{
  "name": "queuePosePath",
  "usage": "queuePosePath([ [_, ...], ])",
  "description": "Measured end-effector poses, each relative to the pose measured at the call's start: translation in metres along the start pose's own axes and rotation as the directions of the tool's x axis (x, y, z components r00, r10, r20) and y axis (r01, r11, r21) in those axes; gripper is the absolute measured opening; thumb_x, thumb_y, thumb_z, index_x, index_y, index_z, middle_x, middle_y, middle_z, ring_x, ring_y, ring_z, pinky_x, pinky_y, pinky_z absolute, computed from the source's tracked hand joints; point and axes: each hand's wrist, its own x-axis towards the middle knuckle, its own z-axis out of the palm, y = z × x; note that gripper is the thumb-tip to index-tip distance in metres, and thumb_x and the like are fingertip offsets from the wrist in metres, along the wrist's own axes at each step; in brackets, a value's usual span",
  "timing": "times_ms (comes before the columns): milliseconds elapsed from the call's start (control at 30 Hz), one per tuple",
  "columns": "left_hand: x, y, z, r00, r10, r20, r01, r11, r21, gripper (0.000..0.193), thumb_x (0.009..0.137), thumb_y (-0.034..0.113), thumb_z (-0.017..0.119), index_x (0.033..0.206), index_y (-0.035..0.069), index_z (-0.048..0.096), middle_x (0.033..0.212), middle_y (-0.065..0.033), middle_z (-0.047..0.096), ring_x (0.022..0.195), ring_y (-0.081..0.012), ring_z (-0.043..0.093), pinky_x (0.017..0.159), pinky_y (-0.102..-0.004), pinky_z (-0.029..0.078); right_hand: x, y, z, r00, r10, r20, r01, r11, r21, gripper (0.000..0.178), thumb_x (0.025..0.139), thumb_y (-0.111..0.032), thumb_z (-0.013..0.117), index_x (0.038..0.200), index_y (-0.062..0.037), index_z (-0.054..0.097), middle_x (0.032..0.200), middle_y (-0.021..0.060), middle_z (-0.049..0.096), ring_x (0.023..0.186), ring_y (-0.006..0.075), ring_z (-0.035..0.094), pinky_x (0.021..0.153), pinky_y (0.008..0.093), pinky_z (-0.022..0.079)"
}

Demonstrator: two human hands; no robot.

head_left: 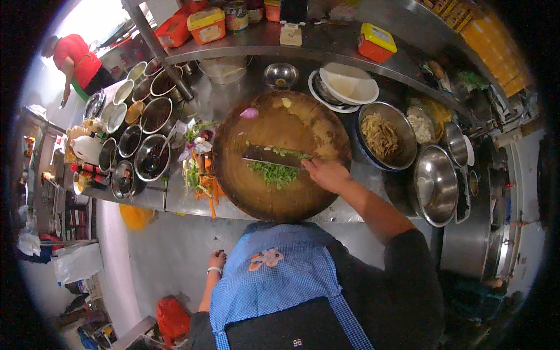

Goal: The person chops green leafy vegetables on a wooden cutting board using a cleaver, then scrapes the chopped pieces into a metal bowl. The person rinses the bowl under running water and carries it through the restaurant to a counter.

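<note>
My right hand (325, 175) is wrapped round the handle of a cleaver (273, 157), whose blade lies across a round wooden chopping block (239, 192). Chopped green herbs or scallions (277, 174) are heaped along the blade's near side, and more finely cut bits cling beyond it. A purple onion piece (249, 113) and a small pale yellow piece (286, 102) rest at the far side of the block. Away from the counter, my left hand (217, 258) hangs low beside my blue checked apron (280, 280). Its fingers are curled; whatever may be in them is too small to make out.
Vegetable scraps (198, 157) lie left of the block, beside several metal bowls (153, 156). To the right stand a bowl of pale strips (380, 139), a white bowl (349, 83) and a steel basin (436, 184). A shelf (256, 45) spans the back. Another person (76, 58) bends at far left.
</note>
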Motion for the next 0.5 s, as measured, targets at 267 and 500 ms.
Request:
queuePosePath([
  [267, -0.012, 0.054, -0.003, 0.751, 0.468, -0.466, -0.324, 0.876, 0.358, 0.02, 0.083, 0.006, 0.053, 0.1, 0.004, 0.062, 0.084, -0.0141, 0.062, 0.077, -0.0294, 0.06, 0.073, -0.0373, 0.048, -0.015, -0.012, 0.0, 0.941, -0.125, -0.314, 0.134, 0.991, 0.006, 0.031, 0.084, -0.02, 0.051, 0.113, -0.0088, 0.052, 0.093, 0.0112, 0.063, 0.082, 0.031, 0.064, 0.067, 0.041, 0.054],
  [500, -0.092, 0.332, 0.024, 0.251, 0.966, 0.063, -0.894, 0.206, 0.398, 0.033, 0.079, 0.007, 0.061, 0.111, 0.005, 0.058, 0.112, -0.0143, 0.057, 0.107, -0.033, 0.052, 0.091, -0.0416, 0.042, -0.027, -0.016, 0.011, 0.952, -0.141, -0.273, 0.15, 0.989, 0.009, 0.034, 0.07, -0.019, 0.071, 0.095, -0.011, 0.05, 0.088, 0.0088, 0.057, 0.082, 0.0273, 0.06, 0.067, 0.0377, 0.049],
])
